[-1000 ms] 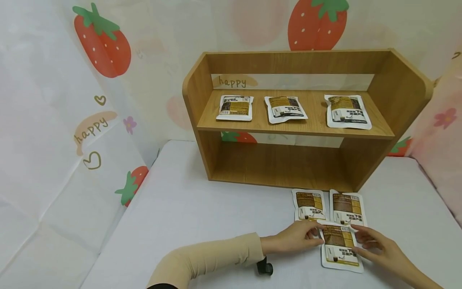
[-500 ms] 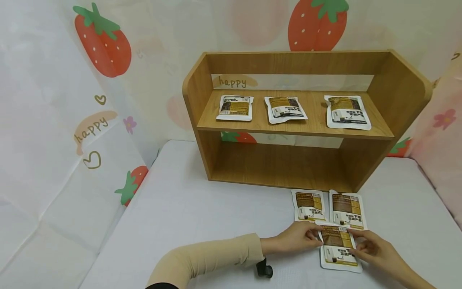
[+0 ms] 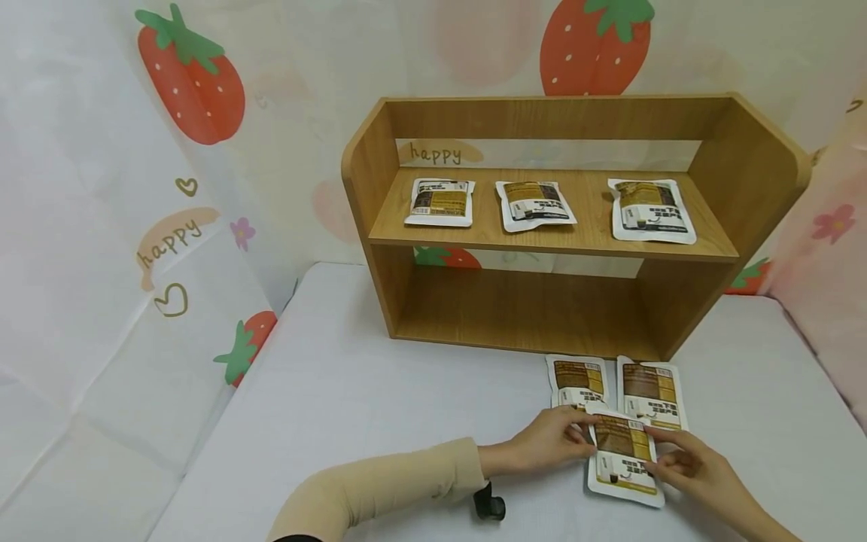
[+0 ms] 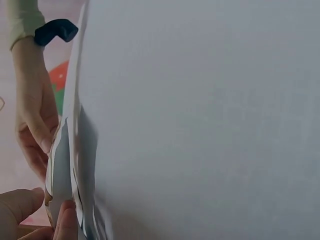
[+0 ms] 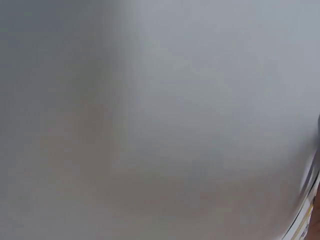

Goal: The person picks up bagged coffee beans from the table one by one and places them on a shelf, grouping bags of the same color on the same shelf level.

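**Front packet held between two hands, long axis running near to far**

The front packet sits directly between the left hand and the right hand, over the white surface in front of the wooden shelf unit. The left hand grips its left edge around the upper half, fingers bent, the forefinger near the far left corner and the thumb lower down. The right hand pinches the opposite edge, forefinger near the far right corner and thumb farther down the side. Neither hand is spread; each is closed to about the packet's edge. Whether the packet is fully clear of the surface cannot be told.

Its printed face is turned up and reads upright to the person. The long axis runs away from the body, the far end leaning slightly to the left. The brown panel points toward the shelf unit; the white panel with the cup picture and the yellow band lies at the near end.

Just beyond its far edge, the left rear packet and the right rear packet lie side by side, brown panels also away from the person. The front packet's far edge overlaps their near ends in the head view.
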`<state>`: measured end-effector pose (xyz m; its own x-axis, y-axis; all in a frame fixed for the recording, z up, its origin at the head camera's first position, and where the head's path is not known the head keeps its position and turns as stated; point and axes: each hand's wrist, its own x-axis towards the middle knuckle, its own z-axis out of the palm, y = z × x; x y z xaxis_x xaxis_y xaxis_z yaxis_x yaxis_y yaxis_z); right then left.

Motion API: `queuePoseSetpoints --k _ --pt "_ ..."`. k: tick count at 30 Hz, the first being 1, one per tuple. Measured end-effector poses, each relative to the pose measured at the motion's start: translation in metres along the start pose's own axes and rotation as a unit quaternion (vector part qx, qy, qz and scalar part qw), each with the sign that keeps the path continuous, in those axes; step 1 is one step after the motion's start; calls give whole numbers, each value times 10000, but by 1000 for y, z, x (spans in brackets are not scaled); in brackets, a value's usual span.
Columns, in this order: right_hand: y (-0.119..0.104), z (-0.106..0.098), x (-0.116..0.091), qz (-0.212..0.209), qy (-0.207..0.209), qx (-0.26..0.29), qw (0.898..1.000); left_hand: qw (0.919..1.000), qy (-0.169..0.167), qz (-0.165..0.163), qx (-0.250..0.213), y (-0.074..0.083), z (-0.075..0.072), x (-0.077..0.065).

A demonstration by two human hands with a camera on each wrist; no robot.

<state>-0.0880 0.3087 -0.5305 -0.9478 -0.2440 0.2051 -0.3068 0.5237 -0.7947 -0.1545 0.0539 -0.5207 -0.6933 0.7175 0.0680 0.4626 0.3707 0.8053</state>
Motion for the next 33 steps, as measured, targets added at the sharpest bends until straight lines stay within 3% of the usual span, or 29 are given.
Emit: queuePoseSetpoints --k 5,12,24,33 --pt "-6 5 13 -229 93 16 9997 9992 106 -86 -367 -5 -10 -3" --pt "-16 12 32 -516 287 267 9979 9921 388 -250 -1169 -12 -25 -7" --pt "-29 27 73 -169 82 264 9995 9865 1141 -434 -1093 -29 -50 -14" --pt "-36 45 108 162 0 348 9993 9772 1689 -566 -1154 -40 -78 -20"
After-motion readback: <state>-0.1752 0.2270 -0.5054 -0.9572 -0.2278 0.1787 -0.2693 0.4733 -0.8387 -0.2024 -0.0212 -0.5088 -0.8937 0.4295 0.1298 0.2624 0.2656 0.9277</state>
